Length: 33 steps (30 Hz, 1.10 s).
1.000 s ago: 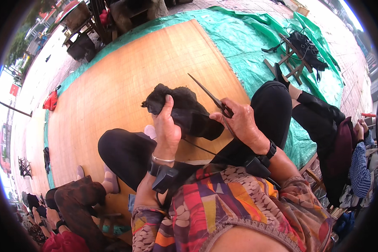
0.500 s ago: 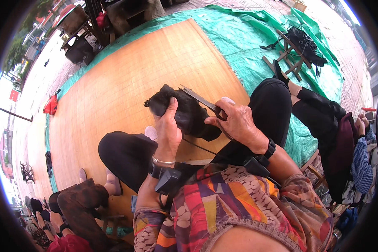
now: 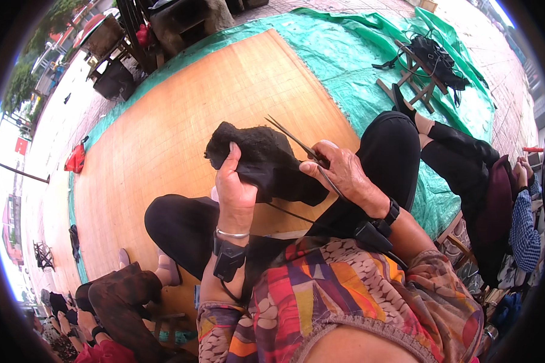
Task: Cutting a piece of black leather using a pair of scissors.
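My left hand (image 3: 234,186) grips a bunched piece of black material (image 3: 263,158), with a rough upper part and a smoother lower part; its thumb lies on top and the other fingers are hidden behind it. My right hand (image 3: 348,177) is closed on long metal scissors (image 3: 293,136), whose blades point up and to the left, slightly apart, just above the material. Both hands are held over my lap, between my bent, black-trousered knees. A thin black cord runs below the material.
A plywood board (image 3: 188,91) lies on green tarp (image 3: 339,54). A black bag (image 3: 430,57) rests on a wooden stool at upper right. A red bag (image 3: 74,158) sits at left, blackened containers (image 3: 115,78) behind. Other people (image 3: 478,199) sit close on my right and at lower left (image 3: 118,305).
My left hand has shifted left with the black material. The scissors were swung lower toward the material half a second ago and now point more steeply up, slightly right of there.
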Available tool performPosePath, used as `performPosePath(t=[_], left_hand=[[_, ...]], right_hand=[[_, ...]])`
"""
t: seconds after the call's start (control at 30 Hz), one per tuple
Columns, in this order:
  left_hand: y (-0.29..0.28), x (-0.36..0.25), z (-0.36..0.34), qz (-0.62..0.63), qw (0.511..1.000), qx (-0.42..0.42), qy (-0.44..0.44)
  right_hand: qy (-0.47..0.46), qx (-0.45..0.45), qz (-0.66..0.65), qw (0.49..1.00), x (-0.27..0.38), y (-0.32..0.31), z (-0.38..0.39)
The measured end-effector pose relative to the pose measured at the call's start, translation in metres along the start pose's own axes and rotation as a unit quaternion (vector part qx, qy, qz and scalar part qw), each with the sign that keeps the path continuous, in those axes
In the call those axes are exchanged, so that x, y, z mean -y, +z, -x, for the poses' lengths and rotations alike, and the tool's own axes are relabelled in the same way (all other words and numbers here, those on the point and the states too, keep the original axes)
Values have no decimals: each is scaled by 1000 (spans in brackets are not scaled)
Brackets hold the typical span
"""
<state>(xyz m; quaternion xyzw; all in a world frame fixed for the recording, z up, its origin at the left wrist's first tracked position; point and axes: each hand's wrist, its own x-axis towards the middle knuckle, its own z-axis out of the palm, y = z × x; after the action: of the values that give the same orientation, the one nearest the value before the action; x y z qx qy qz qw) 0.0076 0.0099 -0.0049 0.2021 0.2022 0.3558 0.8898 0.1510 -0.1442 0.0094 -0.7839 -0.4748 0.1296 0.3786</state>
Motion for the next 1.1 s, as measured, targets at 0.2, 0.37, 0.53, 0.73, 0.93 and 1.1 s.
performPosePath(t=[0.2, 0.37, 0.53, 0.73, 0.93, 1.1], left_hand=[[0, 2, 0, -1, 1000, 6, 4], [5, 1, 5, -15, 1000, 8, -7], [0, 2, 0, -36, 999, -8, 20], [0, 4, -2, -46, 999, -4, 27], [4, 5, 4, -63, 998, 11, 19], [3, 8, 1, -57, 998, 15, 16]], right_hand=[[-7, 33, 37, 999, -5, 7, 0], [-92, -71, 87, 989, -7, 14, 0], [-22, -67, 36, 997, 6, -1, -1], [-42, -39, 38, 998, -5, 4, 0], [-72, -62, 73, 993, -5, 13, 2], [-102, -96, 140, 980, -11, 16, 1]])
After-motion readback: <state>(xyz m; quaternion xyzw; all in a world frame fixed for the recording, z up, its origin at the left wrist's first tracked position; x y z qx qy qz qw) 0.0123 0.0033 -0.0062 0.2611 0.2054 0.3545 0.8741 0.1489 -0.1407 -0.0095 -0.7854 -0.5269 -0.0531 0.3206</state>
